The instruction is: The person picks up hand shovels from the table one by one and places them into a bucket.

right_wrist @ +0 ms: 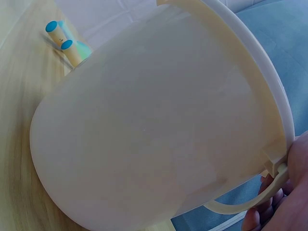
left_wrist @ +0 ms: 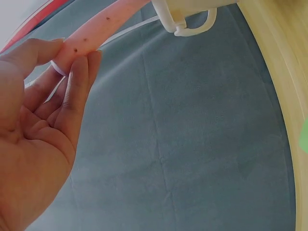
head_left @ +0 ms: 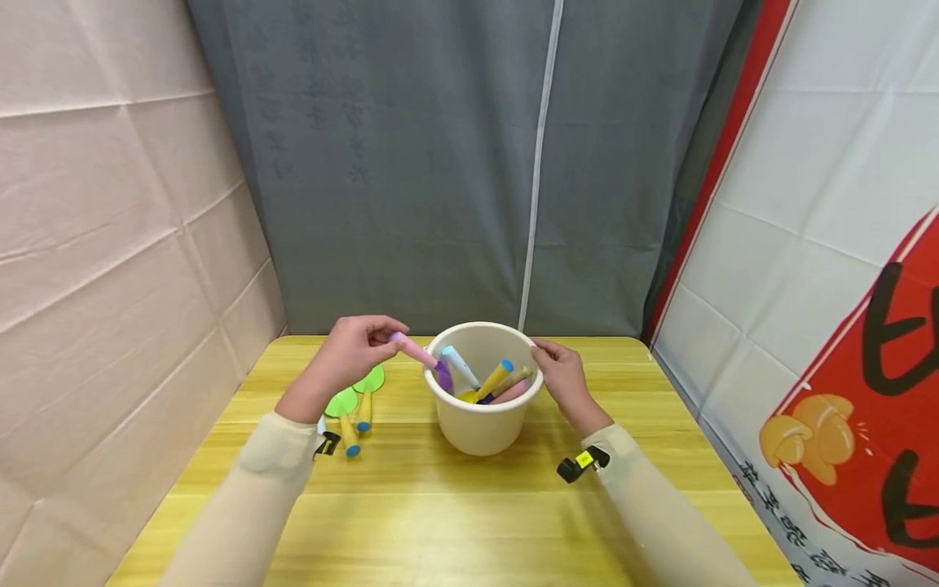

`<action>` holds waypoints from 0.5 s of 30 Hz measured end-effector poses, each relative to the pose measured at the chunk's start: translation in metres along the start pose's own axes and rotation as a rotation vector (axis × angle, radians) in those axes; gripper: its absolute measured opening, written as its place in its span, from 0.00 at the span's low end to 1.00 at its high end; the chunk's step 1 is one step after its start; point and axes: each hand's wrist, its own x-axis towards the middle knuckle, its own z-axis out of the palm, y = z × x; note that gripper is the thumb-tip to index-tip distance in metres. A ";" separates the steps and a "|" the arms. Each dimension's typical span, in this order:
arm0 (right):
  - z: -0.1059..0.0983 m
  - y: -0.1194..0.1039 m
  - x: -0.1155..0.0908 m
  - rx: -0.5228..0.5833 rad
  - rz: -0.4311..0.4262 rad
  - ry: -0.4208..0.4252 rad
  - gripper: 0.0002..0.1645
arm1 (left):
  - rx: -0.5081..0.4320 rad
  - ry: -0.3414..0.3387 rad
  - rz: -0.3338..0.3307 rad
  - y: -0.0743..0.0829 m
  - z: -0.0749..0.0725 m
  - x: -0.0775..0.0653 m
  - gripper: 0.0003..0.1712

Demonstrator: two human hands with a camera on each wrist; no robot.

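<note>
My left hand (head_left: 354, 350) pinches the end of a pink handle (head_left: 416, 351) between thumb and fingertips. Its other end, purple (head_left: 443, 377), dips inside the rim of a white bucket (head_left: 480, 430). In the left wrist view the pink handle (left_wrist: 94, 36) shows small dark holes and slants up toward the bucket. With the right hand (head_left: 566, 381) I grip the bucket's right rim, fingers by the carrying handle (right_wrist: 262, 197). Inside the bucket lie a light-blue handle (head_left: 460, 365), a yellow handle with a blue end (head_left: 499, 377) and other handled pieces.
Two green-headed toys with yellow handles (head_left: 348, 436) lie on the wooden table (head_left: 411, 514), left of the bucket and beside my left forearm. A grey curtain (head_left: 411, 163) hangs behind the table; pale cloth walls flank it.
</note>
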 end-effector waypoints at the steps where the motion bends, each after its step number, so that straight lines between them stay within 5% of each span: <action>1: 0.000 0.000 0.000 0.002 -0.001 0.000 0.24 | 0.006 -0.004 0.003 0.001 0.001 0.001 0.13; 15: 0.002 -0.004 0.000 0.013 -0.007 0.012 0.23 | 0.074 -0.039 0.069 0.007 0.025 0.012 0.11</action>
